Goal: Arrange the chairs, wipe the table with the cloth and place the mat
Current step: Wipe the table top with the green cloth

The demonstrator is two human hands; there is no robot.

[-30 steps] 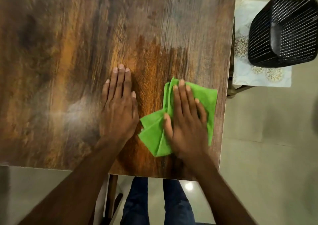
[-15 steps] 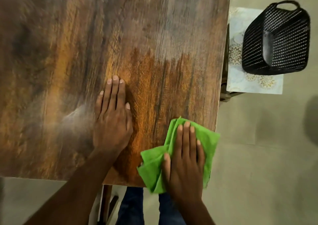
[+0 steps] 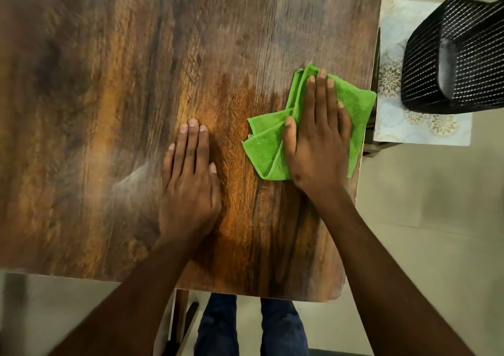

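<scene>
Currently, right hand (image 3: 317,143) pressed flat on green cloth (image 3: 268,151) at table's (image 3: 109,83) three-o'clock edge, left hand (image 3: 191,181) flat, empty; overshoot risked dropping cloth.

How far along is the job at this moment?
Wiping is in hand: the right hand presses the green cloth flat near the wooden table right edge, while the left hand rests flat on the wood. The patterned mat lies off the table under a black basket, so placing remains. Chair arrangement cannot be judged.
</scene>
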